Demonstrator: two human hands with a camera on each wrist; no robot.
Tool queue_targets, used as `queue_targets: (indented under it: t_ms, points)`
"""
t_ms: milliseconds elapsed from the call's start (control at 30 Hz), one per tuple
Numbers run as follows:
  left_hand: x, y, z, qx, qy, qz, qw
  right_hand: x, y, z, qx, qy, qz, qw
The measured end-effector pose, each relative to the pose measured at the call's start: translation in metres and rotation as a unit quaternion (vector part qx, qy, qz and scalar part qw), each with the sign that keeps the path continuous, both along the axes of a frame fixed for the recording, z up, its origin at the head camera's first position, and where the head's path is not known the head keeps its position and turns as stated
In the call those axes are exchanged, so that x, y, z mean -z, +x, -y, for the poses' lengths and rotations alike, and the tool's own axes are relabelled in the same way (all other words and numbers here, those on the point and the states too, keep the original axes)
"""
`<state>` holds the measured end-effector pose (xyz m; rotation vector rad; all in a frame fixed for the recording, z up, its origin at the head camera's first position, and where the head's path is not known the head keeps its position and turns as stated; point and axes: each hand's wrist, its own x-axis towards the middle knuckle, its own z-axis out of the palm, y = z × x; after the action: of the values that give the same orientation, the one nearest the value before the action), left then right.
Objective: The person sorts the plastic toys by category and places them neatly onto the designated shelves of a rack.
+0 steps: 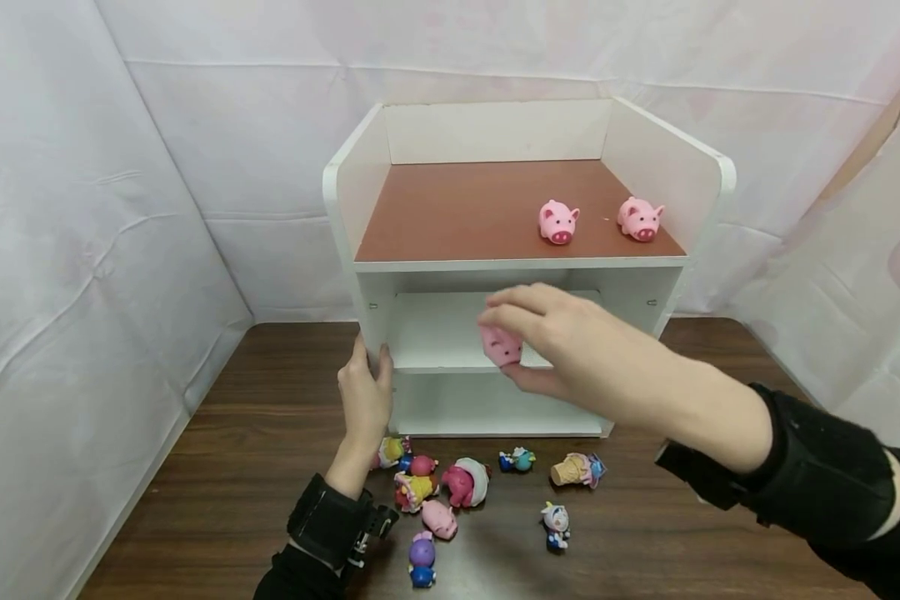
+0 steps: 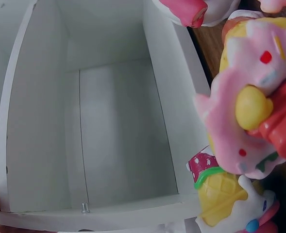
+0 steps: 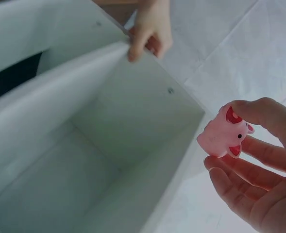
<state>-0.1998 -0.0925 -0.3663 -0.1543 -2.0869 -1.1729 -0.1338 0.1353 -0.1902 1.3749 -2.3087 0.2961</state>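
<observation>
A pink toy pig (image 1: 501, 346) is pinched between the thumb and fingers of my right hand (image 1: 581, 346), in front of the white shelf unit's (image 1: 435, 321) middle compartment. In the right wrist view the pig (image 3: 223, 136) shows its red snout under the thumb. My left hand (image 1: 365, 404) grips the front edge of the unit's left side panel, thumb on the inner side. On the brown top board stand two similar pigs, one toy pig (image 1: 558, 222) right of centre and another toy pig (image 1: 640, 219) near the right wall.
Several small figurines lie on the dark wooden table before the unit: a pink pig (image 1: 440, 519), a pink-and-white figure (image 1: 467, 482), a purple-and-blue figure (image 1: 422, 560), an ice-cream-cone figure (image 1: 577, 470) and a white-and-blue figure (image 1: 556, 526). White cloth (image 1: 120, 250) hangs behind and beside.
</observation>
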Motion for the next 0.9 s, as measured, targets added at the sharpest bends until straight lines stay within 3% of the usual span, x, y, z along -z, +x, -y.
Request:
queue_targets:
  t_ms: [267, 533, 900]
  points:
    - [0.000, 0.000, 0.001, 0.001, 0.003, -0.004, 1.0000, -0.027, -0.024, 0.010, 0.038, 0.033, -0.002, 0.999]
    - [0.001, -0.001, 0.002, 0.002, 0.003, -0.011, 0.9999, -0.051, -0.040, 0.021, 0.058, 0.022, 0.029, 0.998]
    - [0.000, -0.001, -0.001, -0.001, 0.001, -0.009, 1.0000, -0.058, -0.071, 0.030, 0.134, 0.023, 0.071, 0.988]
